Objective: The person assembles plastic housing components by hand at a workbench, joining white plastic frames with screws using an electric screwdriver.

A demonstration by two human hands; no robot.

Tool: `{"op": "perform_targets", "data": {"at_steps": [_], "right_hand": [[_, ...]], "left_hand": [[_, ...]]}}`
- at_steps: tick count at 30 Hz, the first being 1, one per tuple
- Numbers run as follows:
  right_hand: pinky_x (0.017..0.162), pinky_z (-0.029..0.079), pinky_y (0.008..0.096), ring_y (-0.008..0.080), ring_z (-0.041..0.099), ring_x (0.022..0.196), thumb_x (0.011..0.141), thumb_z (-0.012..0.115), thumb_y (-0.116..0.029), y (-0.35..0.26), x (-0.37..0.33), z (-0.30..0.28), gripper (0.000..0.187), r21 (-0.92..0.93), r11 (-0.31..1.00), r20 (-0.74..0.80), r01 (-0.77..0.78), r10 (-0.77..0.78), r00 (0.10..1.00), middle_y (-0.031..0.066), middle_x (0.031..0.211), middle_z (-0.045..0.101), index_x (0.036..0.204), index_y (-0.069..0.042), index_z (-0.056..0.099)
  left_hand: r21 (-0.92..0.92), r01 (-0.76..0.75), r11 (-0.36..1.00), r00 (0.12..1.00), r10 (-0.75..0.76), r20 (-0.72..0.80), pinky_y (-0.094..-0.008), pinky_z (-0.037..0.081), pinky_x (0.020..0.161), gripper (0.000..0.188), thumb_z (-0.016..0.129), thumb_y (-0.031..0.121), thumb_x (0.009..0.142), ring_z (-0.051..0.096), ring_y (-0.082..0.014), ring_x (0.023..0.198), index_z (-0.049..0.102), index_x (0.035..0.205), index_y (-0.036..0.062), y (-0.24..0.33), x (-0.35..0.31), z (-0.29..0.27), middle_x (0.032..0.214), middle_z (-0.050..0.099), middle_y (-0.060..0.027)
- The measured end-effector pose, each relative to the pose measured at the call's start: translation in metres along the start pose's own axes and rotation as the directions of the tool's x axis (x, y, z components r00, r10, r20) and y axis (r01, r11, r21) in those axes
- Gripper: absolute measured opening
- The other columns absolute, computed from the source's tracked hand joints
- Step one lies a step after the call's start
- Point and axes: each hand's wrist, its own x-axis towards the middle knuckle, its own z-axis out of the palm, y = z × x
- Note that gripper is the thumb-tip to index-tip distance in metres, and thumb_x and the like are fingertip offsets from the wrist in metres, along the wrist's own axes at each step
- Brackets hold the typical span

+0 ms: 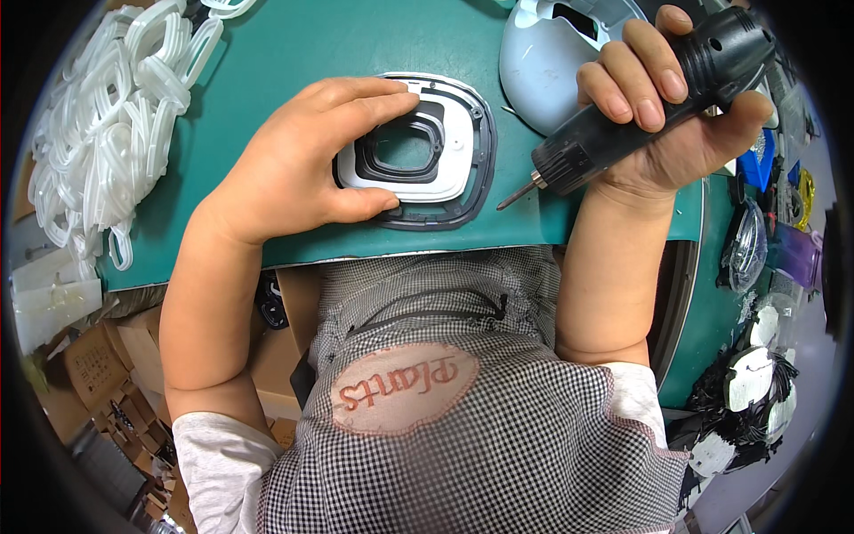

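Note:
My left hand grips the left side of a black and white plastic frame part, thumb and fingers curled over its white inner ring. This part lies flat on the green work mat near the table's front edge, and its oval opening shows the mat beneath. Raised to the right, my right hand is wrapped round a black electric screwdriver. The bit points down and left, apart from the frame part. Beyond it sits a pale blue rounded plastic housing, partly hidden behind the screwdriver and my right hand.
A tall heap of translucent white plastic rings covers the left of the table. At right are a blue bin, a clear plastic bag and black-and-white parts with wires. Cardboard boxes stand below at left.

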Motion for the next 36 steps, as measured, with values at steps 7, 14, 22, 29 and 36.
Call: {"op": "perform_targets", "data": {"at_steps": [7,14,22,29,36], "right_hand": [[0.061,0.049,0.0390,0.0195,0.055,0.060,0.091,0.051,-0.056,0.009,-0.006,0.010,0.067,0.082,0.997,-0.035,0.010,-0.007,0.999,0.0069,0.079,0.054,0.127,0.000,0.045],[0.062,0.049,0.0390,0.0198,0.056,0.060,0.091,0.051,-0.057,-0.002,0.001,0.000,0.067,-0.024,1.000,0.036,-0.012,0.013,0.999,0.0070,0.079,0.054,0.127,0.000,0.045],[0.062,0.044,0.0275,0.0114,0.053,0.064,0.076,0.075,-0.045,-0.023,0.009,-0.006,0.066,0.058,0.997,0.279,-0.052,0.034,0.960,-0.0001,0.078,0.052,0.118,-0.001,0.049],[0.063,0.044,0.0310,0.0156,0.055,0.064,0.067,0.076,-0.051,-0.112,-0.024,0.040,0.070,-0.446,0.809,0.201,0.383,-0.327,0.923,0.0037,0.079,0.056,0.112,0.000,0.059],[0.052,0.049,0.0375,0.0221,0.057,0.052,0.079,0.056,-0.070,-0.143,-0.026,0.038,0.072,-0.803,0.300,0.117,0.515,-0.768,0.630,0.0095,0.068,0.058,0.104,-0.003,0.050]], "left_hand": [[0.066,0.007,0.998,0.999,-0.010,0.053,-0.0409,0.037,0.105,0.075,0.079,0.027,0.064,0.049,-0.0307,0.121,0.053,0.131,0.0073,0.001,-0.001,-0.004,0.133,0.053,-0.0118],[0.143,-0.007,0.990,0.993,-0.010,0.115,-0.0458,0.027,0.111,0.078,0.072,0.045,0.074,0.034,-0.0361,0.136,0.046,0.137,0.0079,-0.010,-0.007,-0.001,0.142,0.045,-0.0124],[-0.037,0.061,0.997,0.998,-0.061,0.015,-0.0446,0.029,0.111,0.078,0.077,0.027,0.071,0.032,-0.0374,0.136,0.043,0.138,0.0076,-0.005,-0.012,0.010,0.142,0.043,-0.0138],[0.058,0.190,0.980,0.968,-0.177,-0.179,-0.0467,0.032,0.107,0.080,0.080,0.030,0.066,0.040,-0.0401,0.128,0.046,0.134,0.0038,0.028,-0.013,0.041,0.135,0.049,-0.0163],[0.066,0.232,0.971,0.944,-0.208,-0.258,-0.0457,0.031,0.108,0.081,0.078,0.023,0.065,0.039,-0.0394,0.130,0.044,0.136,0.0027,0.036,-0.013,0.056,0.136,0.048,-0.0157]]}}
